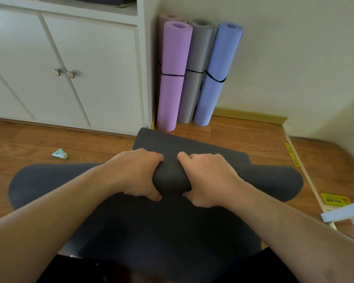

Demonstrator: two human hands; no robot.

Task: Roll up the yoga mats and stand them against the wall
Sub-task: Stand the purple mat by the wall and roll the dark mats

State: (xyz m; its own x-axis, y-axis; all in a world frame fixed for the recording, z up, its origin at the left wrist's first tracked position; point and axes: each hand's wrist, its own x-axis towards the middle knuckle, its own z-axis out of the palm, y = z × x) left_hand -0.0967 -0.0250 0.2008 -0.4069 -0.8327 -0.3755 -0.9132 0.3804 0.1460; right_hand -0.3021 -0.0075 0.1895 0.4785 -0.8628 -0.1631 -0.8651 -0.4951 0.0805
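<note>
Up top, the cabinet (90, 64) has an open shelf with something dark lying in it, too cropped to identify; the two doors below are closed, knobs side by side. Right of the cabinet, in the corner, four rolled mats stand upright on the floor: a pink roll (168, 17) tucked at the back, a purple roll (173, 78) in front of it, a grey roll (194, 78) next, and a blue roll (217, 78) farthest from the cabinet, tilted so its top leans away from the others and toward the wall. The purple, grey and blue rolls each carry a black band around the middle.

In front of the cabinet, the dark mat (172, 221) lies on the wooden floor, partly rolled. The roll's long axis runs side to side, parallel to the cabinet front, with the loose far end reaching toward the standing rolls.

Both arms reach straight forward, palms down. The left hand (135, 174) grips the roll, fingers curled over its far side and thumb tucked under the near side. The right hand (206, 180) clasps it the same way, just beside the left.

A small crumpled wrapper (60, 154) sits on the floor before the cabinet.
</note>
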